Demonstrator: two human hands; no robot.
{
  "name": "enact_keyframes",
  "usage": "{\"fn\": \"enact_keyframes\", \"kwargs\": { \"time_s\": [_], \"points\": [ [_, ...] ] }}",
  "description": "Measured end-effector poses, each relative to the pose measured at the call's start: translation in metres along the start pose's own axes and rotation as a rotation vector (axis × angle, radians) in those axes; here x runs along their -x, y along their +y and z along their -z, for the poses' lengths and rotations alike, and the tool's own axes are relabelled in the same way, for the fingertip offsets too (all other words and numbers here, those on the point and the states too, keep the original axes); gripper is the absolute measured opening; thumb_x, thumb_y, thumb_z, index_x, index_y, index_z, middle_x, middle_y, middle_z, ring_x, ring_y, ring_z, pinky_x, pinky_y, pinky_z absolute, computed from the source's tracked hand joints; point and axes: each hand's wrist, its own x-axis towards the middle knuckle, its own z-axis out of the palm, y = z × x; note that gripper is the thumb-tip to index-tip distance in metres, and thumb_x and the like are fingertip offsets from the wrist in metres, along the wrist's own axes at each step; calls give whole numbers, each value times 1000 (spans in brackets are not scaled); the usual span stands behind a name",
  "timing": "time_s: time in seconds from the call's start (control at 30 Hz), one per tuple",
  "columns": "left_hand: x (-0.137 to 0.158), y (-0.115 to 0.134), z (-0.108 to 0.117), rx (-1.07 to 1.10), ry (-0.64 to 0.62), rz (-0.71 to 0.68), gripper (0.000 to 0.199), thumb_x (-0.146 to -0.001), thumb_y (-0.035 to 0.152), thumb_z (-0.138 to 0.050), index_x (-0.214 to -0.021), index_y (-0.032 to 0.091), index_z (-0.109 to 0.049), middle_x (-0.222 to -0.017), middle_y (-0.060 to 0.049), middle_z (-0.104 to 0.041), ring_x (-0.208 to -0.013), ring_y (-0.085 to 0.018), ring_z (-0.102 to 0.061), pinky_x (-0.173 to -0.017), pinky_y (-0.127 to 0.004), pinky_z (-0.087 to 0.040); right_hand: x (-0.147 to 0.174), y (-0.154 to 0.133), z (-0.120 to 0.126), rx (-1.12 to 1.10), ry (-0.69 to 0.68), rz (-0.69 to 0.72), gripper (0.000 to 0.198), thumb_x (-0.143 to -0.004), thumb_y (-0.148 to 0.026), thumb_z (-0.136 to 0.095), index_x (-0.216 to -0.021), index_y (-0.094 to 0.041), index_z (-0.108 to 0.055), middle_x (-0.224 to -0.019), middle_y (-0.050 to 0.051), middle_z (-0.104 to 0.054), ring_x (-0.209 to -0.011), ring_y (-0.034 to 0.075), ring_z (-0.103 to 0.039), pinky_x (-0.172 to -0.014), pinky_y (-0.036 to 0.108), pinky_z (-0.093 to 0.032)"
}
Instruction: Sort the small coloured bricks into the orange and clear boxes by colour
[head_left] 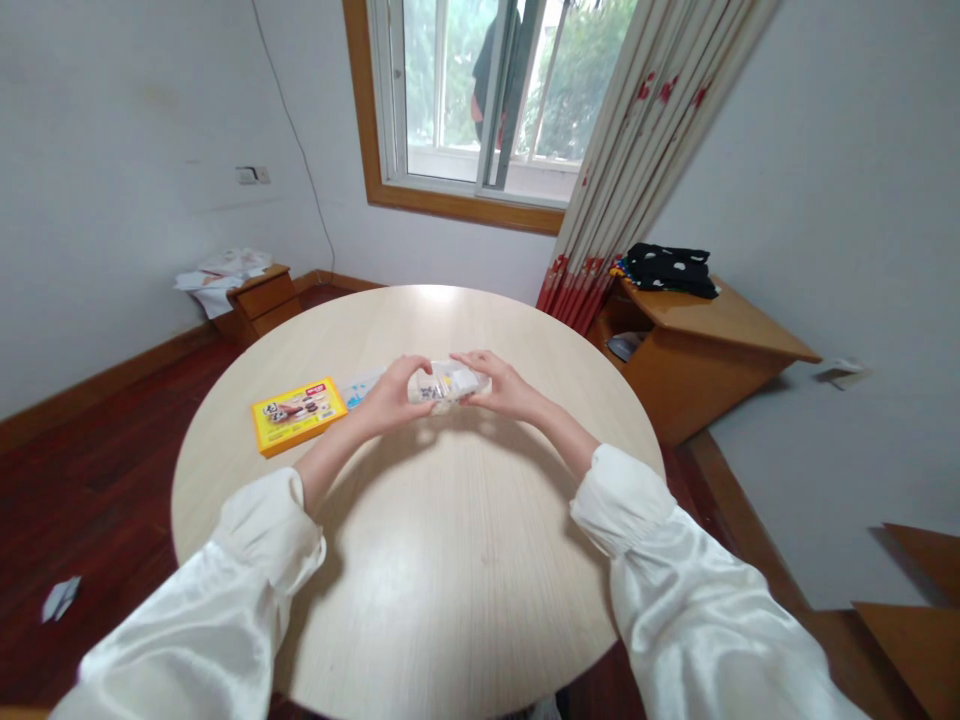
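Over the far middle of the table, a small clear plastic package (444,384) with dark print and whitish contents is held sideways between both hands. My left hand (391,396) grips its left end, thumb below and fingers above. Its right end is in my right hand (501,386), with the fingers curled round it. What exactly the package contains is too small to tell. Beside my left hand lies a clear packet with blue marks (355,391), partly hidden by that hand. Left of it a yellow printed box (298,414) lies flat.
The round pale wooden table (450,560) fills the middle. A wooden cabinet (694,350) with dark folded cloth (670,270) stands at right. Papers (225,270) cover a small drawer unit (264,305) at left. Behind the window, a person (491,80) is partly visible.
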Motion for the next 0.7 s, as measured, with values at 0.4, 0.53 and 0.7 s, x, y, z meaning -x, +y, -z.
{"fn": "enact_keyframes", "kwargs": {
  "time_s": [0.4,0.53,0.7],
  "points": [
    [-10,-46,3,-151,-366,118,63,-59,31,-67,-112,18,-37,-108,-9,-59,-103,-27,-56,-110,-52,-13,-38,18,-49,-141,-140,-19,84,-57,-21,-78,-135,-21,-45,-130,11,-52,-118,27,-50,-103,40,-37],
    [-25,-40,41,-114,-266,143,66,-57,33,-68,-114,18,-36,-101,-5,-59,-98,-26,-57,-107,-49,-22,-71,8,-24,-149,-146,57,85,-58,-22,-77,-136,-22,-43,-136,10,-49,-122,28,-47,-104,43,-36],
    [-18,-63,72,-101,-143,219,77,-50,31,-73,-118,18,-39,-100,-4,-60,-100,-28,-57,-105,-49,-25,-125,-3,-42,-202,-188,169,85,-53,-18,-77,-133,-21,-46,-135,9,-50,-124,27,-46,-107,42,-33]
  ]
}}
